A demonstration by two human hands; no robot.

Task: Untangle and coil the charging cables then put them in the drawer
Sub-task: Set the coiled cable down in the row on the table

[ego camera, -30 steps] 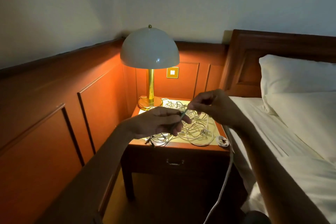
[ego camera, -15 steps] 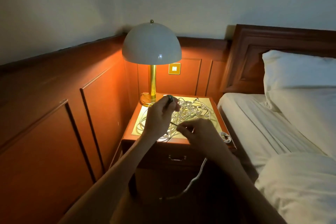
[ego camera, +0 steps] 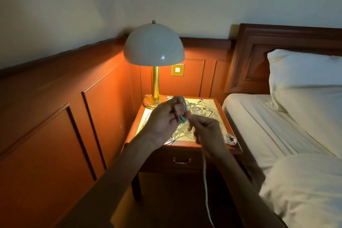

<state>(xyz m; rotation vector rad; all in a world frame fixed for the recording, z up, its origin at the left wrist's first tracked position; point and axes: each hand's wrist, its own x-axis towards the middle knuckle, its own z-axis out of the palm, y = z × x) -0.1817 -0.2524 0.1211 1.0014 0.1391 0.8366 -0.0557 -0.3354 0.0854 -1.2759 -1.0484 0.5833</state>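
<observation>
Head view. The left hand (ego camera: 164, 118) was raised above the surface (ego camera: 185, 145), fingers curled. Its grip was closed on several loops of the green cable (ego camera: 182, 115), and the loops stood upright between thumb and fingers.

The right hand (ego camera: 206, 128) was just beside the left, lower and nearer the camera, and blurred. Its fingers were curled and its grip was narrow, pinching the same green cable. From under this hand the free length of the cable hung straight down in front of the drawer (ego camera: 181, 161) and ran out of the lower edge of the frame.

The white cables (ego camera: 200, 109) lay in a loose tangle on the lit surface, behind and beneath both hands. One white coil (ego camera: 229, 139) lay apart from the tangle at the front right corner of the surface, near the bed (ego camera: 259, 122).

The drawer sat directly under the surface, closed, with a metal handle at its centre.

The lamp (ego camera: 153, 46) stood at the rear left corner of the surface, lit, with a white dome shade on a brass stem. A switch (ego camera: 177, 70) was set in the wood panelling behind it. A pillow (ego camera: 303, 68) lay at the head of the bed, against the headboard (ego camera: 249, 52).
</observation>
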